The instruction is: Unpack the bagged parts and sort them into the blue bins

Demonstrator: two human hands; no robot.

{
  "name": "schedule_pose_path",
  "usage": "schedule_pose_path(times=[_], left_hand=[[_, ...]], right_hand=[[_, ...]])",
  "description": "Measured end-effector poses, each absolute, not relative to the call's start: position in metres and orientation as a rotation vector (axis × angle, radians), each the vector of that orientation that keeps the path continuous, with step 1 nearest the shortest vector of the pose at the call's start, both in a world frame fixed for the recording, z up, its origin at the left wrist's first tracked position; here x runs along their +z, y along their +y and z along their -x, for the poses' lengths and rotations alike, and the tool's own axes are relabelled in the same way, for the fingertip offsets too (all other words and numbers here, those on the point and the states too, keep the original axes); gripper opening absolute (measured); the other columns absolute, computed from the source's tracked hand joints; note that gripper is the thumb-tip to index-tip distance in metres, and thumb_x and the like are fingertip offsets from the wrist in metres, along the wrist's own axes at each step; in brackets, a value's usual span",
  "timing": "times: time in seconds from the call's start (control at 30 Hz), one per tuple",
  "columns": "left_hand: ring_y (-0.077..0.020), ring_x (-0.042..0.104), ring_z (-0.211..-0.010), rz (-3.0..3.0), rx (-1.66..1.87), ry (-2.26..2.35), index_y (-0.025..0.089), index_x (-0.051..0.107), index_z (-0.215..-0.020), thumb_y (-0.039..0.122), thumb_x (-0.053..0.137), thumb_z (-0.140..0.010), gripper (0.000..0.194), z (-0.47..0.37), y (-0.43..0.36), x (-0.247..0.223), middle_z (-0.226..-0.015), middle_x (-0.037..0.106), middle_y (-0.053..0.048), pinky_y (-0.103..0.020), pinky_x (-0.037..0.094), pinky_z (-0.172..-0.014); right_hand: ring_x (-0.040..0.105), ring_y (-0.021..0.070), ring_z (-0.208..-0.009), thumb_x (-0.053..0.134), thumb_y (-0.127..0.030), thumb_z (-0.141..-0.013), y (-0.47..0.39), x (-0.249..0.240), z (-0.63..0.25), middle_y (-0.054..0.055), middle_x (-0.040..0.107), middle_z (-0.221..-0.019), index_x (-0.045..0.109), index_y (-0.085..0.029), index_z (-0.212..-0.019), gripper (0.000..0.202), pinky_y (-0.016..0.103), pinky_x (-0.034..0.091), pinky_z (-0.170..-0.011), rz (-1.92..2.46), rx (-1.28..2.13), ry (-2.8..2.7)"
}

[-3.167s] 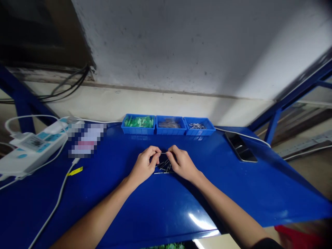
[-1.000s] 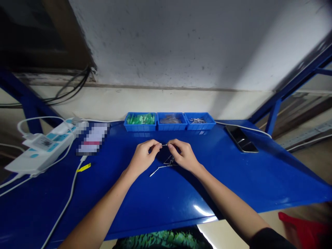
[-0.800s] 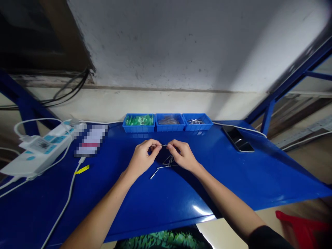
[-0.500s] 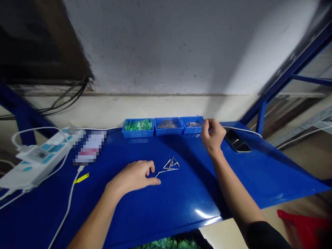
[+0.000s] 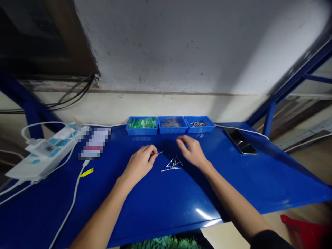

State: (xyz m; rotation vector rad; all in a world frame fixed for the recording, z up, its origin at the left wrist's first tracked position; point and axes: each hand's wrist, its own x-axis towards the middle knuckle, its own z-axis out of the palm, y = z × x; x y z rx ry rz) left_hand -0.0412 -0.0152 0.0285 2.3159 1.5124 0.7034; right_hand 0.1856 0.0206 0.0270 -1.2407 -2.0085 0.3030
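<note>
My left hand (image 5: 141, 162) pinches a thin metal blind rivet (image 5: 160, 152) between thumb and fingertips, its pin sticking out to the right. A small pile of silvery blind rivets (image 5: 172, 168) lies on the blue table just right of and below that hand. Beyond the pile, to its right, my right hand (image 5: 192, 150) hovers with bent fingers and the thumb apart; nothing shows between them. Behind it, the right-hand blue bin (image 5: 199, 130) contains more metal rivets.
Along the wall stand a blue bin (image 5: 142, 131) of green pieces and a blue bin (image 5: 173, 130) of greyish pieces. A phone (image 5: 240, 141) lies right. On the left are a white power strip (image 5: 38, 160), a pixelated item (image 5: 94, 143) and a white cable (image 5: 74, 193).
My right hand has come from the rivet bin toward the pile, and the thin piece at its fingertips no longer shows. My left hand has lifted a rivet and moved away from the front edge.
</note>
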Motion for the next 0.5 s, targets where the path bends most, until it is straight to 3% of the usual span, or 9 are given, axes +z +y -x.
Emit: schedule_pose_path(times=[0.1, 0.23, 0.5], left_hand=[[-0.0182, 0.056, -0.083, -2.332, 0.913, 1.404, 0.022, 0.050, -0.086, 0.020, 0.049, -0.087, 0.003, 0.029, -0.016, 0.023, -0.085, 0.059, -0.001, -0.031, 0.044, -0.074], [-0.0176, 0.055, -0.084, -2.335, 0.986, 1.301, 0.021, 0.050, -0.088, 0.017, 0.049, -0.087, 0.005, 0.021, -0.022, 0.018, -0.085, 0.057, -0.001, -0.030, 0.045, -0.075], [-0.0168, 0.056, -0.083, -2.168, 1.226, 1.333, 0.021, 0.052, -0.087, 0.022, 0.053, -0.085, 0.003, 0.018, -0.023, 0.030, -0.084, 0.058, -0.002, -0.032, 0.047, -0.077]], right_hand=[[0.055, 0.0150, -0.069, 0.036, -0.034, -0.095, 0.006, 0.027, -0.162, 0.004, 0.060, -0.074, 0.057, -0.019, -0.080, 0.030, 0.026, 0.039, -0.067, 1.073, 0.490, -2.214], [0.046, 0.0106, -0.056, 0.035, -0.034, -0.095, 0.000, 0.026, -0.157, -0.002, 0.049, -0.061, 0.047, -0.018, -0.067, 0.034, 0.023, 0.032, -0.056, 1.015, 0.635, -2.250], [0.040, 0.0083, -0.052, 0.039, -0.032, -0.093, 0.002, 0.030, -0.162, -0.005, 0.043, -0.058, 0.045, -0.018, -0.068, 0.029, 0.022, 0.027, -0.053, 0.986, 0.692, -2.191]])
